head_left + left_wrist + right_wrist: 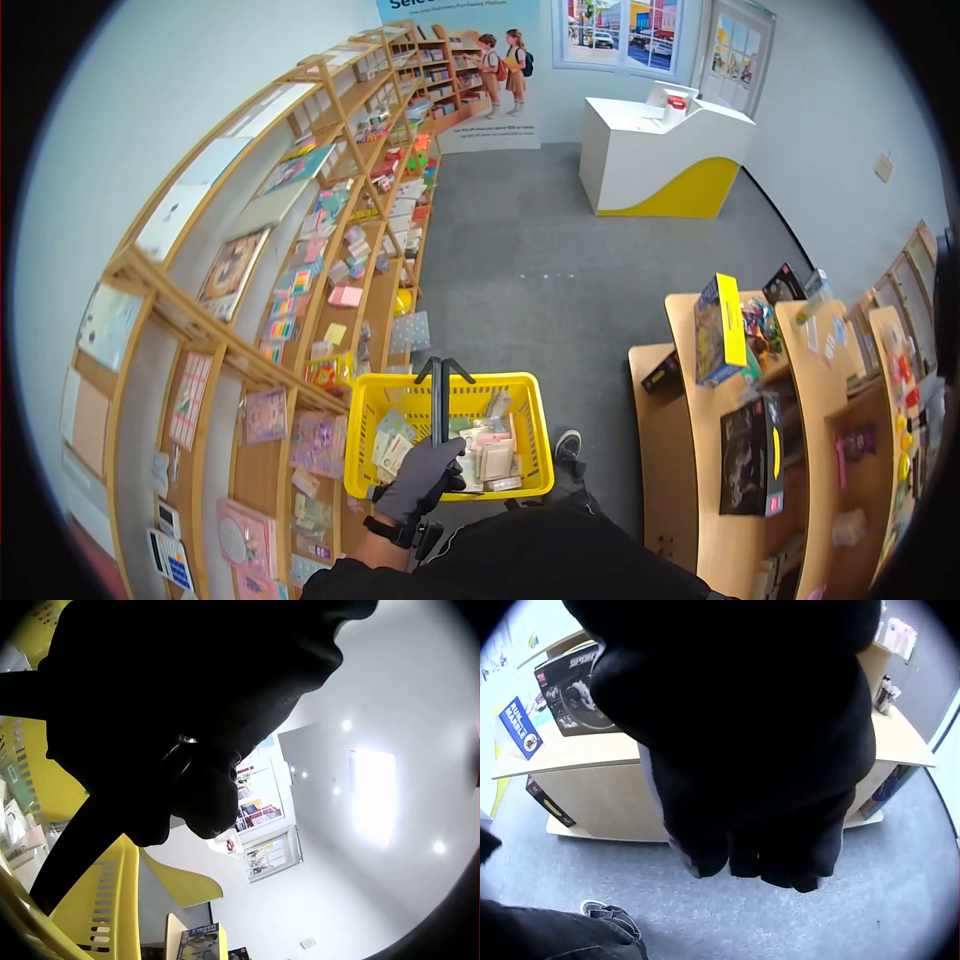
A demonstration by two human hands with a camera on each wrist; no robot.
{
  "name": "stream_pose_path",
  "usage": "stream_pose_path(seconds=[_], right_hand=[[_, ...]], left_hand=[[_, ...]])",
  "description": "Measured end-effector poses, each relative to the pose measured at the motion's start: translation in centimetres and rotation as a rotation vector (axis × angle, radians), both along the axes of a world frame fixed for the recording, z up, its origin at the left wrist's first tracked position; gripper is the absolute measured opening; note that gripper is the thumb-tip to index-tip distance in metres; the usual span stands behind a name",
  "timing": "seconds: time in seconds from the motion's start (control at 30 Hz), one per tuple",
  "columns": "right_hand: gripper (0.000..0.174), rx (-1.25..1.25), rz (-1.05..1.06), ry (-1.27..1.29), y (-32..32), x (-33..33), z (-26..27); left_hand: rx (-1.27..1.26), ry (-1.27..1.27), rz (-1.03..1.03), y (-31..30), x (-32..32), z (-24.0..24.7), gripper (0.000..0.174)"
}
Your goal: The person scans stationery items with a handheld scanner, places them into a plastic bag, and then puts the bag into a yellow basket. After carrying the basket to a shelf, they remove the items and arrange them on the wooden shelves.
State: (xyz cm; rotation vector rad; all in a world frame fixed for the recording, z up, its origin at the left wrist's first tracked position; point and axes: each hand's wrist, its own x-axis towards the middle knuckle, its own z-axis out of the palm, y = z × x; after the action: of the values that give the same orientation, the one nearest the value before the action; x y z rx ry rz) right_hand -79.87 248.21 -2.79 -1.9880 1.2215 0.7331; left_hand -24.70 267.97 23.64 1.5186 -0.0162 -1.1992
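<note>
The left hand (pixel 422 480), in a dark glove, curls around the black handle (pixel 440 405) of a yellow basket (pixel 545 440). Small pale packets (pixel 495 460) lie inside the basket, which hangs in front of the body. The right hand (pixel 757 772) is a dark shape in the right wrist view, its fingers hanging loosely downward above the grey floor (pixel 772 915). A shoe (pixel 568 447) shows just beside the basket. On the left, tall wooden shelves (pixel 160 275) carry stationery; on the right, lower shelves (pixel 665 440) hold boxes (pixel 742 455). Farther off is a white counter (pixel 620 125) with a yellow curve.
</note>
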Motion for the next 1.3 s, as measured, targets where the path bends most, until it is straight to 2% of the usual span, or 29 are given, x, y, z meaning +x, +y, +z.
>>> stream_pose_path(seconds=[0.1, 0.2, 0.23, 0.27, 0.3, 0.33, 0.4, 0.47, 0.5, 0.53, 0.57, 0.7, 0.73, 0.8, 0.87, 0.93, 0.97, 1.03, 1.07, 1.23, 1.3], right_hand=[[0.045, -0.018, 0.063, -0.012, -6.1, 1.4, -3.0], [0.044, -0.029, 0.144, -0.026, -12.5, 1.5, -5.9], [0.044, -0.031, 0.179, -0.028, -16.4, 2.8, -5.7], [0.044, -0.037, 0.217, -0.031, -16.9, 3.6, -5.3], [0.044, -0.034, 0.245, -0.040, -22.9, 4.4, -4.5], [0.038, -0.254, 0.203, -0.232, -28.5, 8.7, -5.4], [0.023, -0.135, 0.430, -0.068, -40.4, 16.2, -3.4], [0.020, -0.617, 0.728, -0.397, -50.2, 22.5, -4.9], [0.020, -0.620, 0.761, -0.396, -54.1, 25.0, -1.6], [0.021, -0.227, 0.078, -0.520, -55.9, 28.6, 1.9], [0.022, 0.181, -0.607, -0.586, -55.4, 36.3, 7.7], [0.026, 0.223, -0.612, -0.697, -60.2, 46.7, 11.0], [0.026, 0.207, -0.632, -0.702, -62.0, 47.5, 9.6], [0.028, 0.147, -0.355, -0.418, -64.1, 46.0, 4.5], [0.031, 0.308, -0.484, -0.302, -64.3, 42.8, -1.0], [0.034, 0.150, -0.219, 0.098, -61.9, 46.4, 8.4], [0.034, 0.149, -0.256, 0.104, -62.2, 45.7, 7.9], [0.043, -0.322, 0.017, -0.006, -60.2, 42.7, 5.7], [0.043, -0.308, -0.007, -0.003, -59.1, 41.7, 4.6], [0.049, 0.252, -0.486, -0.033, -60.4, 40.6, -3.3], [0.055, 0.466, -0.631, -0.048, -65.8, 43.2, -5.9]], left_hand=[[-0.006, -0.021, 0.033, -6.8, 2.7, -0.4, 0.025], [-0.002, -0.066, 0.089, -13.8, 4.7, 1.4, 0.025], [-0.001, -0.093, 0.122, -15.7, 5.2, 2.1, 0.026], [-0.002, -0.121, 0.159, -17.6, 6.1, 2.7, 0.027], [0.003, -0.129, 0.186, -19.4, 7.1, 3.1, 0.027], [0.011, -0.137, 0.187, -20.9, 8.2, 3.5, 0.026], [0.026, -0.136, 0.195, -23.6, 9.8, 3.9, 0.026], [0.030, -0.137, 0.226, -26.4, 11.3, 4.0, 0.025], [0.026, -0.150, 0.221, -28.0, 12.3, 3.9, 0.025], [0.020, -0.167, 0.212, -29.7, 13.4, 3.6, 0.025], [0.005, -0.162, 0.234, -31.5, 14.7, 3.2, 0.025], [-0.065, -0.052, 0.218, -38.7, 22.3, 1.2, 0.024], [-0.073, -0.026, 0.206, -40.6, 24.6, 1.1, 0.025], [-0.076, 0.034, 0.158, -44.2, 29.0, 1.3, 0.028], [-0.082, 0.020, 0.104, -47.4, 33.9, 0.8, 0.028], [-0.104, -0.017, 0.116, -51.6, 38.5, 0.0, 0.028], [-0.105, -0.007, 0.080, -54.0, 40.2, 0.2, 0.028], [-0.067, 0.004, 0.089, -57.6, 43.1, 1.4, 0.027], [-0.044, 0.002, 0.097, -59.4, 44.8, 1.8, 0.027], [0.008, -0.091, 0.026, -68.9, 52.9, 1.5, 0.026], [0.050, -0.098, 0.023, -73.4, 56.0, 1.6, 0.026]])
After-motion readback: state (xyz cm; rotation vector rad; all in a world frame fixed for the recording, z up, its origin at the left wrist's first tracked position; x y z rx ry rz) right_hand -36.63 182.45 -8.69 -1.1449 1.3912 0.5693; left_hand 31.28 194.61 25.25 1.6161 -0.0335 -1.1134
